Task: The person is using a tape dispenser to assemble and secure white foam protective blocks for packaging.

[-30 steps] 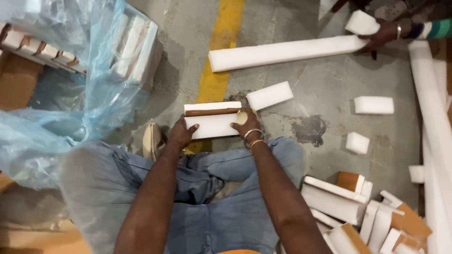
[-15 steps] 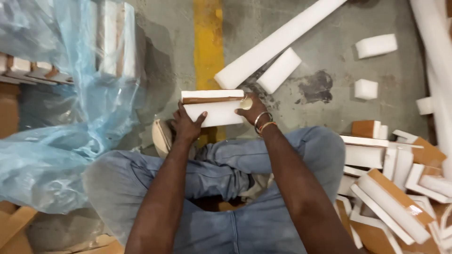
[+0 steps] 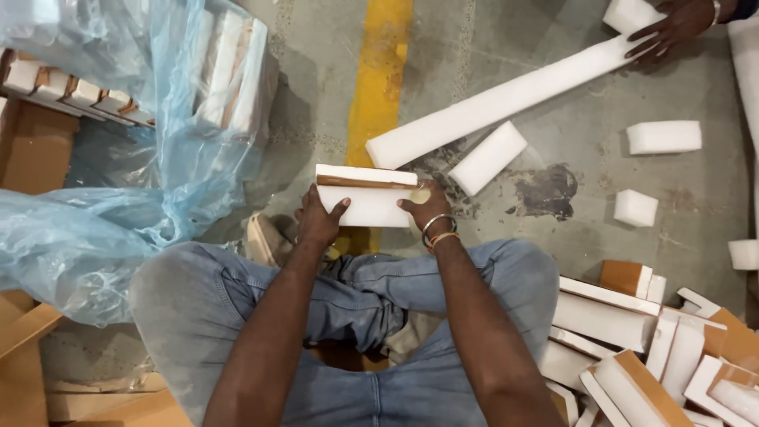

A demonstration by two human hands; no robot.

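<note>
The person sat on the floor [image 3: 316,71] in blue jeans and held a white block [image 3: 365,195] in front of the knees. The block was flat and long, with a thin brown strip near its top edge. The left hand [image 3: 318,220] gripped its left end and the right hand [image 3: 427,207] gripped its right end, so both hands were closed on it. Two bangles [image 3: 439,231] sat on the right wrist. A yellow line [image 3: 379,71] ran up the grey floor behind the block. A long white foam bar [image 3: 498,103] lay slanted on the floor, and a short foam piece [image 3: 488,157] lay just beside it. Another person's hand [image 3: 672,30] rested on the far end of the bar. Small foam blocks [image 3: 663,137] lay well apart at the right. A pile of white and brown pieces [image 3: 632,332] sat at the lower right. A blue plastic bag [image 3: 142,166] lay at the left, over white and brown packs [image 3: 229,71]. Brown cardboard [image 3: 28,150] showed at the left edge.
</note>
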